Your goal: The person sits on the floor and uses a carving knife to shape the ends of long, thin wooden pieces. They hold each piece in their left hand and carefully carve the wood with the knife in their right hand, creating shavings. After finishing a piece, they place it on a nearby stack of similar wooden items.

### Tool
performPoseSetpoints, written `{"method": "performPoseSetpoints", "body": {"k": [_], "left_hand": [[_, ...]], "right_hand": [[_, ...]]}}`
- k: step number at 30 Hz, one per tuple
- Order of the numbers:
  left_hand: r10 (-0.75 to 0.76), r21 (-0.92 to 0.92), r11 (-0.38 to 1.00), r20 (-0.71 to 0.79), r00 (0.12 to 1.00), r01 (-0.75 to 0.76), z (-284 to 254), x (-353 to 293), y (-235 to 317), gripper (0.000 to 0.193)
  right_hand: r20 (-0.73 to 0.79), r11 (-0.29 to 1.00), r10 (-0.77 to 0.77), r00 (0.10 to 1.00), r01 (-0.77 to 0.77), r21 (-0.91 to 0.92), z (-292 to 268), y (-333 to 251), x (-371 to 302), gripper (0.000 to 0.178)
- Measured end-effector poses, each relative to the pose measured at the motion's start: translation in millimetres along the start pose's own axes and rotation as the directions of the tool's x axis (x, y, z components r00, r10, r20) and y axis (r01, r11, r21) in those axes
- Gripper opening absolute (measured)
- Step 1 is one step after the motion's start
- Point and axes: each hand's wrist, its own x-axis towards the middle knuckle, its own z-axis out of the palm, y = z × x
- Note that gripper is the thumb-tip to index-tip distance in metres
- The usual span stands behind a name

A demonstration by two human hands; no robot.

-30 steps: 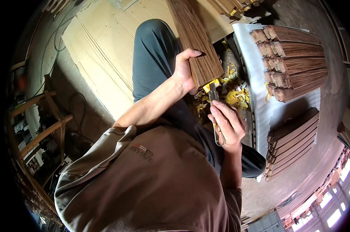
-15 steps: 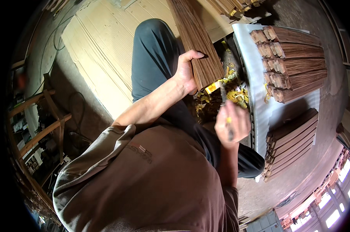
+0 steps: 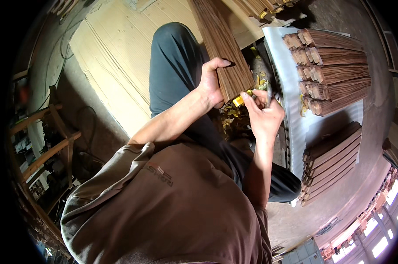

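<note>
Around the wooden board, left hand in closed grip; right hand curled around metal tool

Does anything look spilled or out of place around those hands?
Yes: yellow scraps are scattered below the end of the board, untidy next to the neatly stacked wooden pieces. A stray yellow shred also shows against the white sheet.

I'm seeing one head-worn left fisheye, aimed down past the shirt at left hand and right hand. Close range, wide, edges bowed.
</note>
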Motion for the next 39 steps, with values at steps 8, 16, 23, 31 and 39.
{"method": "performPoseSetpoints", "body": {"k": [8,16,23,31,39], "left_hand": [[-0.012,-0.009,1.0,0.018,1.0,0.012,-1.3,-1.5,-0.1,0.062],[0.03,-0.114,0.993,0.098,0.995,-0.019,4.5,3.8,-3.4,0.059],[0.039,-0.048,0.998,0.146,0.989,-0.032,16.4,8.7,-2.5,0.07],[0.031,-0.104,0.994,0.125,0.992,-0.018,36.3,20.6,-5.4,0.064],[-0.026,-0.13,0.99,0.18,0.983,0.05,34.0,36.9,-13.6,0.062]], "right_hand": [[0.106,0.956,-0.126,0.986,0.149,-0.252,-4.5,-0.1,12.7,0.016],[0.083,1.0,0.019,0.996,-0.019,-0.002,1.6,33.2,2.7,0.008],[-0.1,0.991,-0.025,0.995,0.037,0.127,2.2,29.0,-19.7,0.012],[0.007,0.964,-0.072,0.997,0.068,0.256,-13.6,5.0,-12.1,0.03],[0.007,0.906,0.037,0.999,-0.037,0.423,-17.0,-14.3,-31.6,0.014]]}}
